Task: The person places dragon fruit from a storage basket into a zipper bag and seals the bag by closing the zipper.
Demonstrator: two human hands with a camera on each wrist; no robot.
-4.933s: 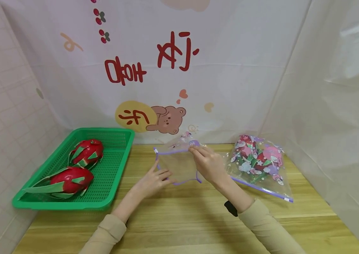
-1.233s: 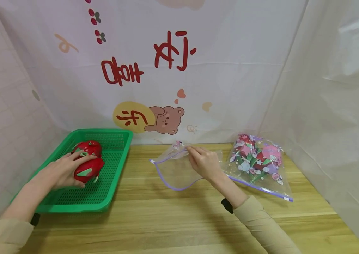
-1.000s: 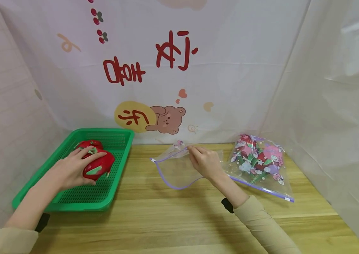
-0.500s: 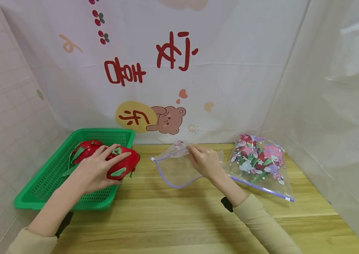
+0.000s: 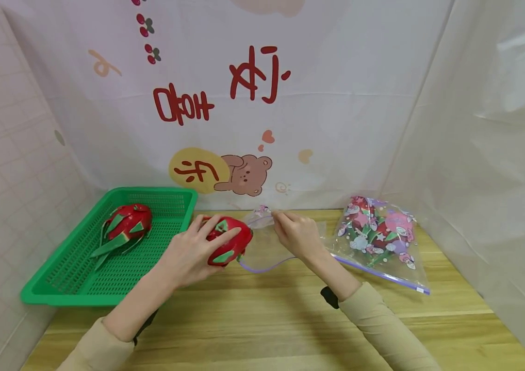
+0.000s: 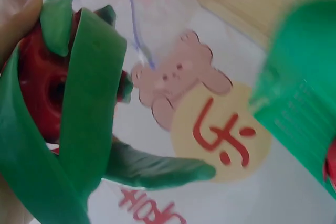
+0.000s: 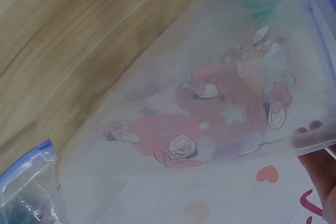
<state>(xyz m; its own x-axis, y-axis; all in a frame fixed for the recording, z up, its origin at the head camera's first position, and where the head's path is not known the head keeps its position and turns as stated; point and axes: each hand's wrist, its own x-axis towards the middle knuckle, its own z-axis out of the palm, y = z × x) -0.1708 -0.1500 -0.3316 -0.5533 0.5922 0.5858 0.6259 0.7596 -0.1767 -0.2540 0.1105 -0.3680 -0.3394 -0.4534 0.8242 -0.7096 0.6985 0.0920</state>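
In the head view, your left hand (image 5: 191, 256) is just left of centre in the frame, its fingers clamped round a red dragon fruit (image 5: 240, 241) with green leaf flaps. That fruit sits near the middle of the frame, in front of the left end of the clear bag's (image 5: 267, 245) mouth; you cannot tell from here whether the two touch. Your right hand (image 5: 300, 237), right of centre, has its fingers pinched together on the upper edge of that bag, and the purple-edged mouth droops below in a loose curve. In the left wrist view, the fruit fills the left of the frame, one long leaf reaching toward the centre. In the right wrist view, the bag's printed film spreads across the frame, with your fingers at the right edge.

At the left of the head view stands a green basket (image 5: 116, 281), with a second dragon fruit (image 5: 129, 220) in its upper part. At the right, a filled bag (image 5: 383, 234) lies on the wooden desk (image 5: 262, 324), red and green shapes showing through its print. A bear (image 5: 247, 175) is printed on the white backdrop (image 5: 346, 118) at upper centre.
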